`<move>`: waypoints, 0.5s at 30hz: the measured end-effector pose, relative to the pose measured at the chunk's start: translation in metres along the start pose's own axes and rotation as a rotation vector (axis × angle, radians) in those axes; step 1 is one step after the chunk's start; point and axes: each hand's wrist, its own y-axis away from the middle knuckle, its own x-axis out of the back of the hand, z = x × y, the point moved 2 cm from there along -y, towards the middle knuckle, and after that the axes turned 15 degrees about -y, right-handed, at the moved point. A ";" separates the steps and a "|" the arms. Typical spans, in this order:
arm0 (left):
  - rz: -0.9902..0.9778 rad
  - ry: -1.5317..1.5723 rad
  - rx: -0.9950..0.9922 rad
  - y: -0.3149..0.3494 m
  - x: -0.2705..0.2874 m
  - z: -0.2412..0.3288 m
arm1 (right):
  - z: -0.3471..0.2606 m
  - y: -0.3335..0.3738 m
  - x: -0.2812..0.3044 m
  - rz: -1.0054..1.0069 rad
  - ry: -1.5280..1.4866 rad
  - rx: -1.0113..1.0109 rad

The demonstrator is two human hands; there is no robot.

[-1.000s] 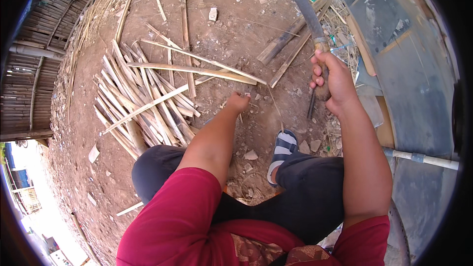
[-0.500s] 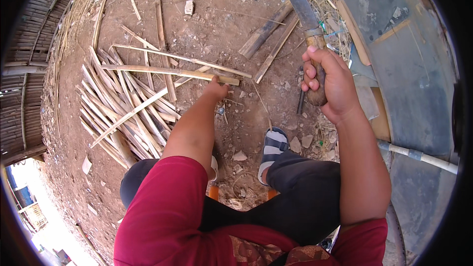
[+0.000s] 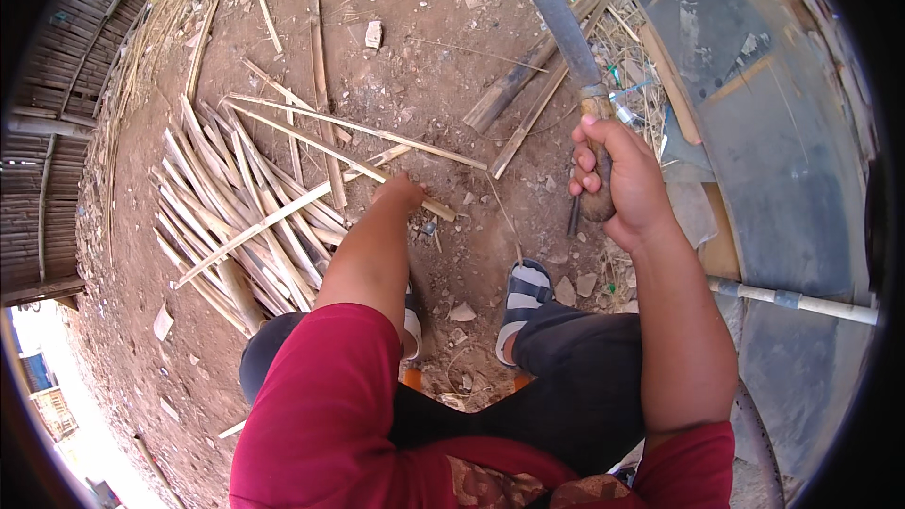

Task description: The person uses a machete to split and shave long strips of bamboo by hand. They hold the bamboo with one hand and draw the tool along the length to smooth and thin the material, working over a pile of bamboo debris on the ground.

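Note:
My left hand (image 3: pixel 401 192) is closed around a split bamboo strip (image 3: pixel 302 138), near its right-hand end. The strip slants from the upper left down to the lower right, its far end over other strips. My right hand (image 3: pixel 630 174) grips the wooden handle of a machete (image 3: pixel 558 26), held up on the right with its broad dark blade pointing up and slightly left. Left of my left arm lies a loose pile of split bamboo strips (image 3: pixel 247 217) on the dirt. A thin pale strip (image 3: pixel 377 132) lies just beyond the one I hold.
Two thicker wooden pieces (image 3: pixel 509 94) lie on the ground ahead, left of the machete. Dark sheet panels (image 3: pixel 801 217) and a white pipe (image 3: pixel 801 303) line the right side. A woven bamboo wall (image 3: pixel 57 85) stands at far left. Stones (image 3: pixel 462 312) lie near my sandals (image 3: pixel 525 294).
The bamboo strip in my left hand has swung from nearly level to a slant, its right end lower and nearer me. My left hand came down slightly; the right still holds the machete.

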 end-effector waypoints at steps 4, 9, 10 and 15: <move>0.006 0.116 0.203 0.022 -0.018 -0.007 | 0.001 0.000 -0.004 -0.001 0.044 0.006; 0.273 0.446 0.421 0.052 -0.047 -0.011 | 0.004 0.004 -0.005 -0.031 0.089 -0.010; 0.413 0.539 0.492 0.058 -0.042 -0.012 | 0.002 0.003 -0.007 -0.058 0.082 -0.005; 0.190 1.739 0.590 0.108 0.003 -0.019 | -0.011 0.017 -0.006 -0.172 0.069 0.152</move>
